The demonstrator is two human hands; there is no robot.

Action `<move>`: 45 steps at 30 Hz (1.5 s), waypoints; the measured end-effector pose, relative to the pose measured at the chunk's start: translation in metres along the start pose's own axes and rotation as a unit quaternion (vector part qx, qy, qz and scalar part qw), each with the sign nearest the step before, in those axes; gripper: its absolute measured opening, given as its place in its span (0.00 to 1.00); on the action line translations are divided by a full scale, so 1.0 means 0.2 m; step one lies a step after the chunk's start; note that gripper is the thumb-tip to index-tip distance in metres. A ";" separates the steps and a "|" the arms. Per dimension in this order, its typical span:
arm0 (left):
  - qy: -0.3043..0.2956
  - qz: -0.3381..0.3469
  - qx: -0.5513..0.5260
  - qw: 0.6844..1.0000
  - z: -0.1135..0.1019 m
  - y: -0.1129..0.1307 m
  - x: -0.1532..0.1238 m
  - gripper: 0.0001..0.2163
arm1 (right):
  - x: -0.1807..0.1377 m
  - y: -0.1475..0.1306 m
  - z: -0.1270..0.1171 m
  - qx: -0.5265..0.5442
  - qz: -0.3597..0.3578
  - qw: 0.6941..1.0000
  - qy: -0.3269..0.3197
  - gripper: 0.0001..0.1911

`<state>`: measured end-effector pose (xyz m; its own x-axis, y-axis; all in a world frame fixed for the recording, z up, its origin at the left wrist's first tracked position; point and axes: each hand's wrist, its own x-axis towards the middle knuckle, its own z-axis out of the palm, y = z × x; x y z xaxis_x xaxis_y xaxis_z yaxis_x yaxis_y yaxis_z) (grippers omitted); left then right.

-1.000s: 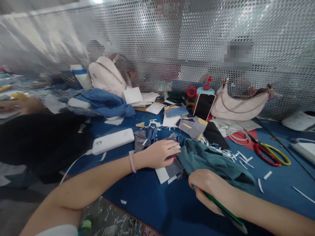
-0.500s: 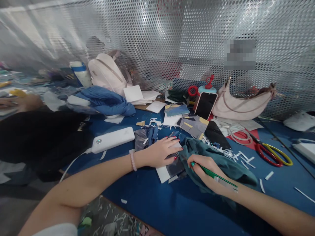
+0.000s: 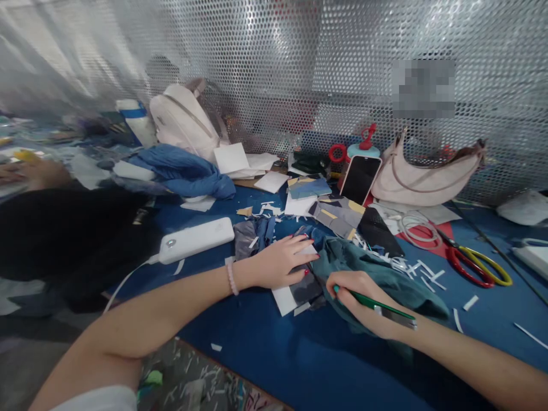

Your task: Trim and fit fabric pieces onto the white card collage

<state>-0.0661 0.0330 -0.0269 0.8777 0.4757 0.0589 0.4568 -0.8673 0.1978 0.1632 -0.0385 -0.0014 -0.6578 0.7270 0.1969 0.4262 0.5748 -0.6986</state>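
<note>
My left hand (image 3: 279,262) lies flat with fingers spread on a small white and grey patch (image 3: 295,294) on the blue table (image 3: 299,354). A pink bead bracelet sits on that wrist. My right hand (image 3: 358,295) is closed around a green pencil (image 3: 377,302), its tip pointing at the patch's edge beside my left fingers. That hand rests on a crumpled teal cloth (image 3: 385,277) lying just right of the patch.
A white power bank (image 3: 197,240) with cable lies left. Red and yellow scissors (image 3: 475,264), a phone (image 3: 361,180), two pale bags (image 3: 428,180), blue fabric (image 3: 180,174), fabric swatches and paper scraps crowd the back. A perforated metal screen (image 3: 274,68) closes off behind. Another person's dark sleeve (image 3: 72,234) lies far left.
My right hand moved up and left from the table's near side onto the teal cloth, bringing the pencil tip to the patch. My left hand stayed put, its fingers spreading flatter.
</note>
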 end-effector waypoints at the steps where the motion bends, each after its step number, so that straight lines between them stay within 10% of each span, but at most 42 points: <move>1: -0.006 -0.004 -0.001 1.000 0.00 0.00 0.00 0.22 | 0.00 0.00 -0.01 0.007 0.000 1.000 -0.005 0.20; 26: 0.005 0.038 -0.009 0.999 -0.01 -0.05 -0.01 0.22 | -0.12 -0.06 0.03 -0.099 -0.092 0.991 -0.001 0.13; 33: -0.034 0.122 -0.058 0.990 -0.06 -0.12 -0.01 0.23 | -0.10 -0.08 -0.08 0.073 -0.119 0.989 -0.051 0.30; 45: -0.051 0.162 -0.136 0.976 -0.07 -0.17 0.00 0.27 | 0.16 0.13 -0.34 0.107 -0.037 0.972 -0.207 0.11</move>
<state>-0.0838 0.0637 -0.0208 0.9859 0.1534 0.0674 0.1089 -0.8925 0.4378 0.1947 0.0253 0.0337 -0.8944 0.4471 -0.0107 0.2581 0.4965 -0.8288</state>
